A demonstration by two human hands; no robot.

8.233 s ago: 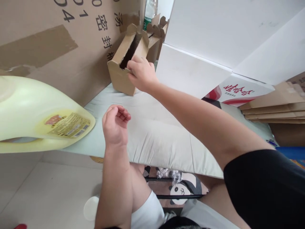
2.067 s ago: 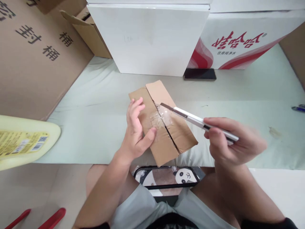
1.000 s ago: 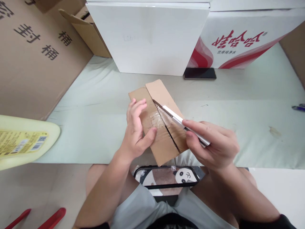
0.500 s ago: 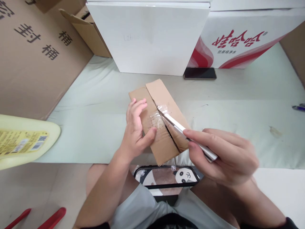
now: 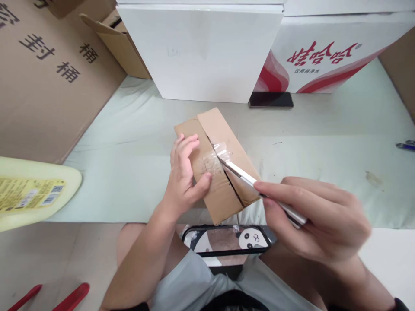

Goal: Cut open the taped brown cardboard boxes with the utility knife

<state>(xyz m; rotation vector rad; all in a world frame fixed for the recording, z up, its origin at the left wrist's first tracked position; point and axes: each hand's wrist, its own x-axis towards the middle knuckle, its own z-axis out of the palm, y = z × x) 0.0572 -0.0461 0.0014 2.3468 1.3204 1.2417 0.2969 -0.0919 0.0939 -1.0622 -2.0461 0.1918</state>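
A small brown cardboard box (image 5: 223,198) lies at a slant on the pale green cloth surface, with a dark seam along its top. Clear tape (image 5: 212,160) crosses that seam. My left hand (image 5: 184,172) grips the box's left side, its thumb resting on the top and its fingers bent at the edge. A white utility knife (image 5: 244,176) is pinched in my right hand (image 5: 314,216); its blade tip meets the taped seam. How deep the tip goes, I cannot tell.
White boxes (image 5: 201,56) stand behind, with a black phone (image 5: 271,99) at their foot. A large carton (image 5: 61,90) and a pale yellow bottle (image 5: 69,179) are on the left. Pens (image 5: 406,146) lie far right. A panda-printed item (image 5: 223,239) sits between the knees.
My right hand has drawn the knife a little down and to the right along the seam. My left hand and the box have hardly moved.
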